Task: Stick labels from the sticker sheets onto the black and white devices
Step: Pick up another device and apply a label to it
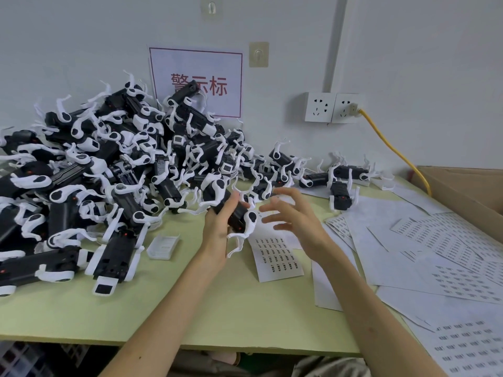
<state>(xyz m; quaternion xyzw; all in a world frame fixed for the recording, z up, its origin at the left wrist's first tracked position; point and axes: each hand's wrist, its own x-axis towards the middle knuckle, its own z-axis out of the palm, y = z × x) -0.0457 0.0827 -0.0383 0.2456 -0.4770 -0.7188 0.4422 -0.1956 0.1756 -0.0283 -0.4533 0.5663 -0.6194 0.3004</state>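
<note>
Hands apart: the left hand (217, 229) gripped a black and white device (239, 216); the right hand (296, 216) hovered beside it, fingers spread, empty. A sticker sheet (280, 259) lay just beneath them. Holding it steady probably mattered for flat application.

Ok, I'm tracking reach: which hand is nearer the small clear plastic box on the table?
Left. The left hand, gripping a device, is just right of the clear box; the right hand hovers farther right, above the sticker sheet.
</note>
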